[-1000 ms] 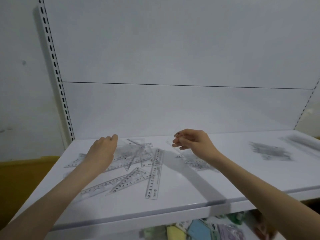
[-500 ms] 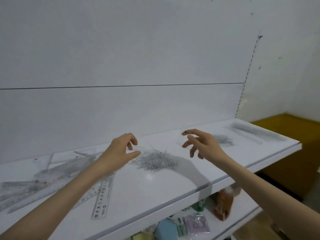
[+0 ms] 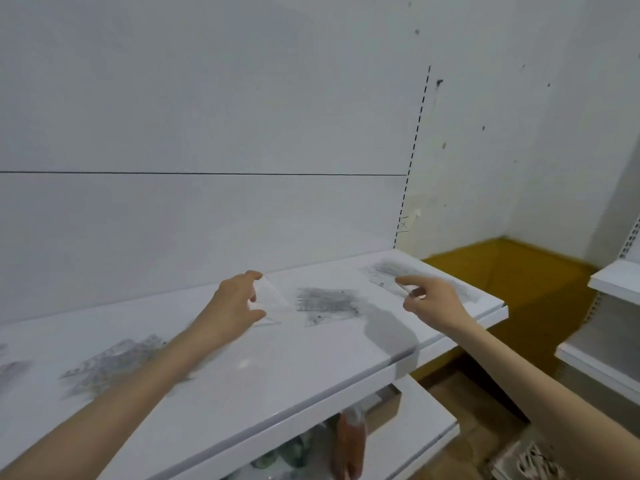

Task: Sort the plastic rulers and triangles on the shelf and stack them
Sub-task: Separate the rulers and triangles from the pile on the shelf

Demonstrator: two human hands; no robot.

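— Your left hand [image 3: 239, 303] pinches a clear triangle [image 3: 273, 299] just left of the middle pile [image 3: 327, 301].

— And your right hand [image 3: 429, 301] hovers over the far stack [image 3: 382, 271] near the end of the shelf [image 3: 277, 372]; blur hides any grip.
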